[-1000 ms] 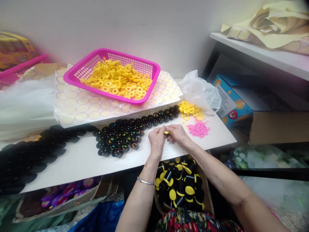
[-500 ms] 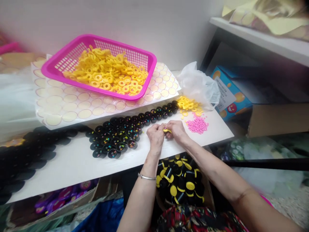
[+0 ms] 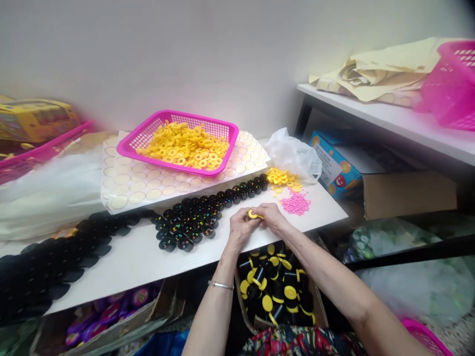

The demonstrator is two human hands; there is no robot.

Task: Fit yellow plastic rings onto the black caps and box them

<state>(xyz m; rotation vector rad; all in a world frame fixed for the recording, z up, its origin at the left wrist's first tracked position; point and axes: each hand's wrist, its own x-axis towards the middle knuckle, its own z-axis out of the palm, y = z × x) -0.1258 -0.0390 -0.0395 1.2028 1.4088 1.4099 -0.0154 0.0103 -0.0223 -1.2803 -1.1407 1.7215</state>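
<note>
My left hand (image 3: 241,226) and my right hand (image 3: 273,217) meet above the front of the white table, closed on one small yellow ring piece (image 3: 253,214). It has a round end and a short tab; its centre is too small to make out. To the left stand rows of black cups (image 3: 193,220) with small coloured bits inside. Beyond my right hand lie a pile of yellow ring pieces (image 3: 282,177) and a heap of small pink pieces (image 3: 296,203).
A pink basket (image 3: 178,170) full of yellow ring pieces rests on printed sheets (image 3: 122,190). Below the table edge, a box (image 3: 249,324) holds black cups with yellow lids. A plastic bag (image 3: 293,153) and a blue carton (image 3: 330,163) are at right; more black cups (image 3: 55,262) stand far left.
The view has tilted up and pulled back, so the table sits lower and more shows at the sides. Both hands still hold the yellow ring piece, and the left hand's grip has turned slightly.
</note>
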